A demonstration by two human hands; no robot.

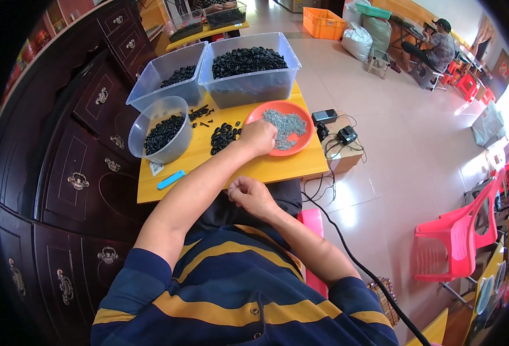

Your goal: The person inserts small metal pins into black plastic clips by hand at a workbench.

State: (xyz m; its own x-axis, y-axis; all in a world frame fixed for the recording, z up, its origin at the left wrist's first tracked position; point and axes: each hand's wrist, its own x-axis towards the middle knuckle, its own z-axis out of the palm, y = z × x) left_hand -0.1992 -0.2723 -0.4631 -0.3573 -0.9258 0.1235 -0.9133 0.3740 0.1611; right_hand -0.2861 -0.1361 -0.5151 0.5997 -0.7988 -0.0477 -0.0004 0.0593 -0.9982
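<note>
Right hand [253, 196] pinched shut at table edge, left hand [258, 137] curled over orange plate [300, 112] of grey screws

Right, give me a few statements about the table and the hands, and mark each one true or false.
1. The left hand reaches into the orange plate of small grey parts. True.
2. The right hand rests inside the round bowl. False: it is at the near table edge, by the person's lap.
3. A blue tool lies on the yellow table. True.
4. The big clear bins hold red parts. False: they hold black parts.
5. A loose pile of black parts lies on the table beside the plate. True.
</note>
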